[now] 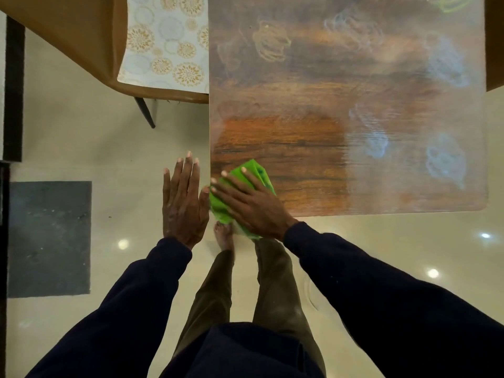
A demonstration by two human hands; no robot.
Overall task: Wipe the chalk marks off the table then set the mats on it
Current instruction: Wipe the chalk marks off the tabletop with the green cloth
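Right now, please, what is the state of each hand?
Left hand: open, fingers straight, holding nothing.
Right hand: open, pressing flat on the green cloth.

from my feed i see a glossy cream floor (81,148), with round light reflections (433,273) dotted over it. a dark grey square patch (49,238) lies in the floor at the left. a brown upholstered chair (68,28) stands at upper left on a dark slanted leg (144,111). a black strip (13,91) runs down the far left edge, and another brown seat edge (495,42) shows at upper right.
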